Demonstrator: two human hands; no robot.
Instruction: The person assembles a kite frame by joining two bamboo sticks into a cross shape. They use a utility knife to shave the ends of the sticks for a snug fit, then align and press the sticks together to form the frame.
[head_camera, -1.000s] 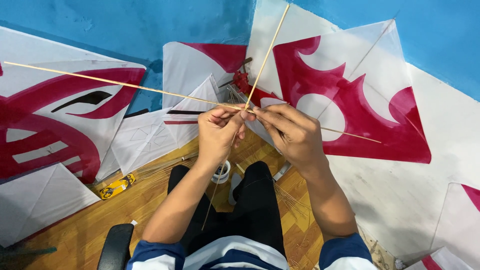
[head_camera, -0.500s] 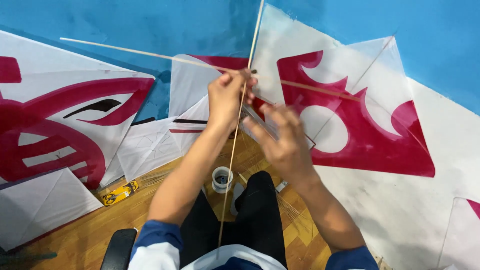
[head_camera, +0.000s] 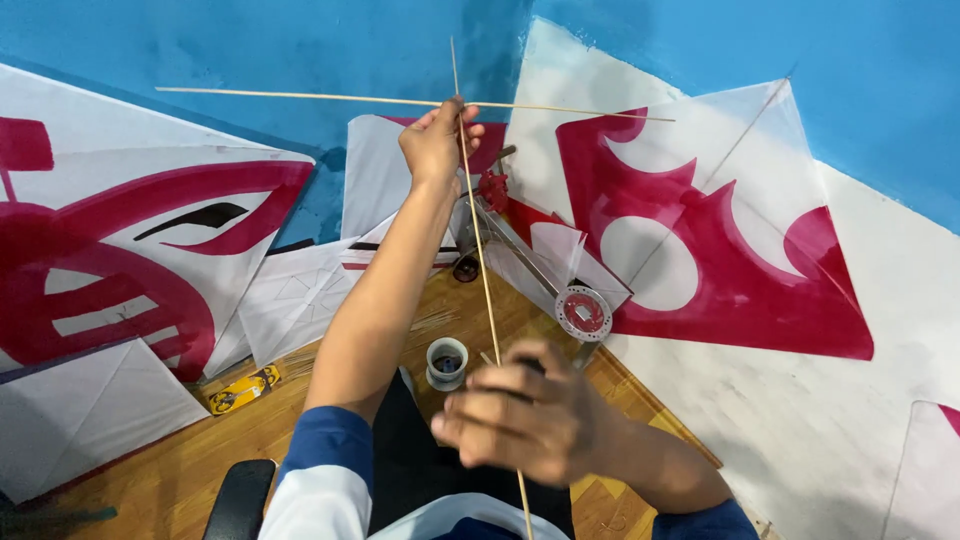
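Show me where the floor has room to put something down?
Bare wooden floor shows between the yellow object and the left arm. More lies right of the small cup. Around the spool, kites crowd everything.

Bright, even indoor light with soft shadows; the near right hand (head_camera: 530, 420) is motion-blurred; wide-angle bending at edges.

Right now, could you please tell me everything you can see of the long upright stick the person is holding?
The upright stick is a thin, pale, straight rod that looks like bamboo or wood. It runs nearly vertically from above the left hand down to the bottom edge of the view. The left hand pinches it near the top, just where a similar cross stick lies across it almost level. The right hand, blurred, holds its lower part. It hangs above the wooden floor, touching nothing else visible.
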